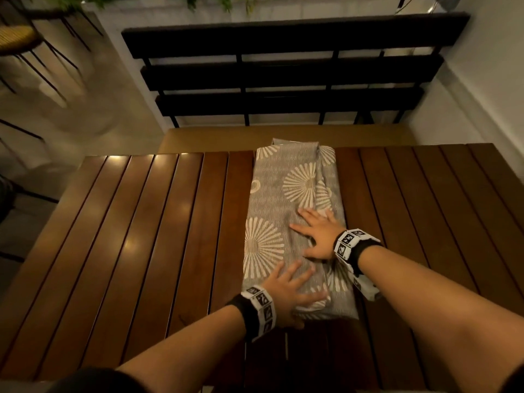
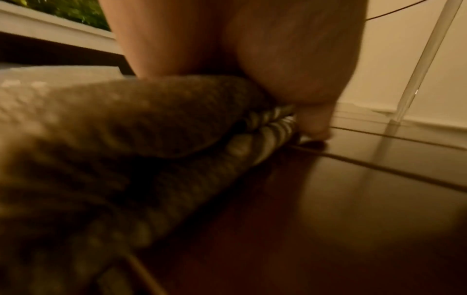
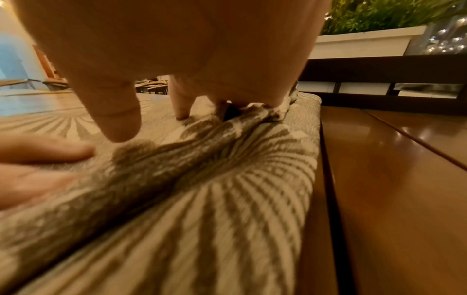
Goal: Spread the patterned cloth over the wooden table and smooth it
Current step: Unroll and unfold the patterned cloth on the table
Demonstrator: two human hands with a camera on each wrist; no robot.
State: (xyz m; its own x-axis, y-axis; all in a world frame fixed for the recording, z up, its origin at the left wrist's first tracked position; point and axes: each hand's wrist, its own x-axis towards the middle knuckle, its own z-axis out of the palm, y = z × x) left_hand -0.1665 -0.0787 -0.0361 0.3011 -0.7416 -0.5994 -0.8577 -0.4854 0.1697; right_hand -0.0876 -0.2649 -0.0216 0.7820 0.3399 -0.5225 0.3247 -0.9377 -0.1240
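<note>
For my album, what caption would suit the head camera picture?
Both hands, left hand and right hand, rest flat on the folded patterned cloth lying on the wooden table.

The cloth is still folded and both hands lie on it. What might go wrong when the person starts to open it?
1. The patterned cloth already reaches past the far edge of the wooden table; unfolding that way, it may slide off toward the dark bench.
2. The left hand and right hand rest flat on several layers, so the wrong layer may be lifted.
3. Creases near the right hand may stay.
</note>
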